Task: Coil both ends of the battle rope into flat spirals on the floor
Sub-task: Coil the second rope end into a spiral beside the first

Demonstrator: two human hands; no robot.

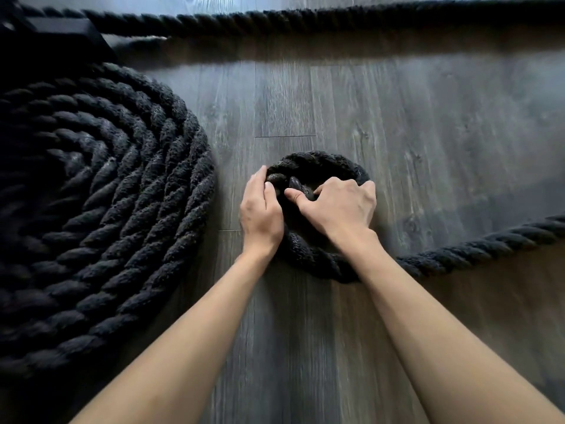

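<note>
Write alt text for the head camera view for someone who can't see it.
Two bare hands, left hand and right hand, press on a small first loop of black battle rope on a grey wood floor. A large finished spiral lies flat to the left, and a straight rope run crosses the top.

The battle rope (101,191) is thick twisted black fibre, matt and fuzzy with a rough nap, lying on a grey wood-grain plank floor (428,142) with a faint smooth sheen.

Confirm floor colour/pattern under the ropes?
Grey-brown wood-grain planks, seams visible; the head view shows it, the only view.
</note>
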